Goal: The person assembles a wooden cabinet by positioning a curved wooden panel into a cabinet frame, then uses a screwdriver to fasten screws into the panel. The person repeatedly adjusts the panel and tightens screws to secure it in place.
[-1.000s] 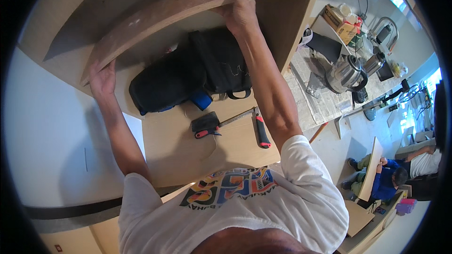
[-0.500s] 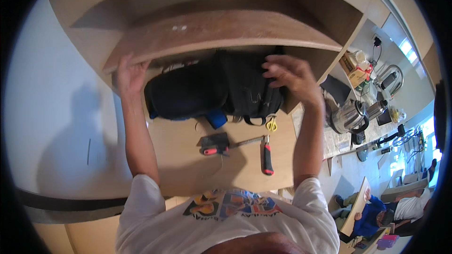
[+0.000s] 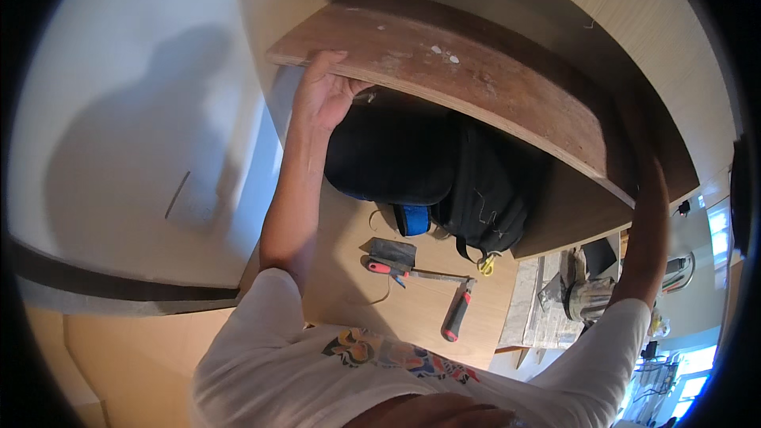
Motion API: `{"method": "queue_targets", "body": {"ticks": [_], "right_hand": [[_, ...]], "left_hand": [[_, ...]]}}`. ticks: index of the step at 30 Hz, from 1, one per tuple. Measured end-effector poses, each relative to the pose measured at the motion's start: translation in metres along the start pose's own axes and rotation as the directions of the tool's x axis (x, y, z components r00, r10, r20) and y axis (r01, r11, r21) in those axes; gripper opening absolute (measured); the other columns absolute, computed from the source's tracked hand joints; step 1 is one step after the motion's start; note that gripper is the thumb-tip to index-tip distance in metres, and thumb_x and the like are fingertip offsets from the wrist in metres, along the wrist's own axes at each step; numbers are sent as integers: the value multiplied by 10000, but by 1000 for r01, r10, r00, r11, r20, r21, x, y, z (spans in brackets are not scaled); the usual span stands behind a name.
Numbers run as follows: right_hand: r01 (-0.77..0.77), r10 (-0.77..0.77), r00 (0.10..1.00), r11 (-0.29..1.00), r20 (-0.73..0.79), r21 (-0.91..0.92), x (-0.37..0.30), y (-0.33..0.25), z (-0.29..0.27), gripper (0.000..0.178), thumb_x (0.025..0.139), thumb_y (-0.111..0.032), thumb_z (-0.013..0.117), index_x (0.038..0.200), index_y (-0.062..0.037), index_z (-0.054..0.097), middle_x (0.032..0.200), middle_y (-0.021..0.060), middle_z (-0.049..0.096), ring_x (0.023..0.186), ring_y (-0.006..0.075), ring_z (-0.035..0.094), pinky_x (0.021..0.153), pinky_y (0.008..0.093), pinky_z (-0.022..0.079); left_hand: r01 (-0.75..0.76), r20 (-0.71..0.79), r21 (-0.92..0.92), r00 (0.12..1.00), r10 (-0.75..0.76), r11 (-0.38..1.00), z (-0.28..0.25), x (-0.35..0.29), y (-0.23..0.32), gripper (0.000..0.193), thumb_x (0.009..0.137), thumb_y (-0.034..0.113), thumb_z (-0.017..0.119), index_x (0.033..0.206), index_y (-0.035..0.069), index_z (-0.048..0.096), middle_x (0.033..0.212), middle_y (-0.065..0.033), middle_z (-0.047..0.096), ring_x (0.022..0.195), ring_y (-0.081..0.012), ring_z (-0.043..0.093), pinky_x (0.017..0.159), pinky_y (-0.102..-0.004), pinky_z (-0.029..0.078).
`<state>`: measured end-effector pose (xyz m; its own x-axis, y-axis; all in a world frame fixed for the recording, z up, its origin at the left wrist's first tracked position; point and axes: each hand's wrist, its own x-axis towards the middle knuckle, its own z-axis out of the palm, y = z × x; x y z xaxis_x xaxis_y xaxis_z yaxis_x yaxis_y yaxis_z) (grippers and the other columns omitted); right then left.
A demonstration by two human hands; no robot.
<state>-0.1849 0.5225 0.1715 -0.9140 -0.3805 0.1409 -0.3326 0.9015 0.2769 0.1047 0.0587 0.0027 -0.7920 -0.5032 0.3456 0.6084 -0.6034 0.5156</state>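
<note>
My left hand [image 3: 326, 93] is closed on the front edge of a brown wooden shelf board [image 3: 507, 87] near its left end, thumb on top and fingers underneath. My right hand [image 3: 632, 119] is at the board's right end, deep in the shadow beside the cabinet wall; its fingers do not show clearly. The board is worn and carries a few white spots. Beneath it, a black backpack [image 3: 392, 150] lies on the light wooden surface [image 3: 420, 309], with a blue strap-like piece [image 3: 413, 219] at its front.
Nearer me lie yellow-handled scissors [image 3: 487, 263], a flat dark-bladed tool [image 3: 391, 251] and a red-and-black handle [image 3: 456, 319] with a thin metal bar. The cabinet's side panel [image 3: 579, 198] rises at the right. Beyond it, a metal kettle [image 3: 588, 299] stands on a counter.
My right hand has gone from above the backpack to the board's right end. My left hand stays on the board's edge. The view has turned, tilting the board down to the right.
</note>
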Motion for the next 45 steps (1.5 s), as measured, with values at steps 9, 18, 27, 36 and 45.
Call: {"method": "queue_targets", "body": {"ticks": [9,18,27,36,45], "right_hand": [[89,-87,993,996,-76,21,14,5,27,418,1026,-433,467,1284,-120,572,1271,128,543,1199,276,513,1045,383,360],[100,-51,980,962,-194,254,-34,-18,48,388,1023,-408,471,1161,-80,624,1101,141,604,1057,264,582,934,383,422],[136,484,815,374,-318,917,-215,-5,115,399,1019,-383,474,1038,-39,676,932,154,665,914,252,650,824,382,484],[-494,356,869,599,343,630,-288,-132,368,550,928,-201,545,1424,18,448,900,215,731,856,359,731,743,463,580],[-411,312,909,570,275,711,-231,-155,417,585,918,-210,573,1421,35,404,977,249,722,914,385,725,757,493,572]], "left_hand": [[20,-180,-60,983,-30,998,-28,7,-2,470,882,72,616,1330,10,487,1338,-173,566,1280,-346,522,1038,-546,468],[75,-70,61,995,-70,995,-84,37,14,592,946,73,555,1474,-71,330,1516,-247,401,1426,-386,364,1170,-573,338],[118,-14,50,993,-118,992,-90,55,24,658,845,-98,581,1450,-113,321,1430,-283,460,1326,-407,477,1106,-514,450],[196,-168,-125,962,-216,973,-101,76,66,597,880,-23,540,1413,-163,310,1387,-338,461,1281,-521,482,1016,-551,520],[87,-160,140,985,-65,986,-141,79,110,510,906,25,569,1371,-123,419,1348,-298,529,1239,-419,554,982,-532,536]]}}
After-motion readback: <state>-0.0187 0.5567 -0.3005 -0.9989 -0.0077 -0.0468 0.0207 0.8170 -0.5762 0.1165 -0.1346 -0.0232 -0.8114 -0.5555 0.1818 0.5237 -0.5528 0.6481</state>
